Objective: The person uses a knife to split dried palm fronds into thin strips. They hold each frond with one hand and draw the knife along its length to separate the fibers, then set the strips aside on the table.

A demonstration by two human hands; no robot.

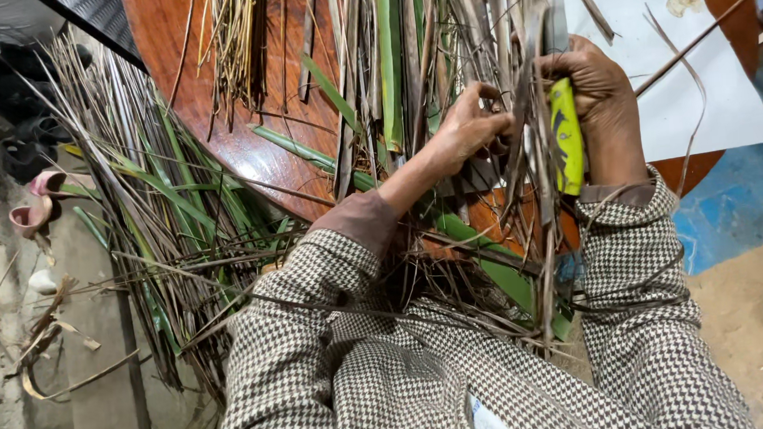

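My right hand [597, 99] grips a knife by its yellow-green handle [567, 135]; the blade runs up into the leaves and is mostly hidden. My left hand [468, 127] pinches a thin dry leaf strip [517, 138] just left of the knife. Both hands sit among a bundle of long green and dry palm leaves [408, 56] lying across a round reddish wooden table [209, 84]. Both arms wear checked brown-and-white sleeves.
A heap of dry and green leaf strips [151, 209] hangs off the table's left edge. A white sheet [679, 86] lies on the table at the right. Sandals [37, 202] sit on the concrete floor at left. Blue flooring [738, 213] shows at right.
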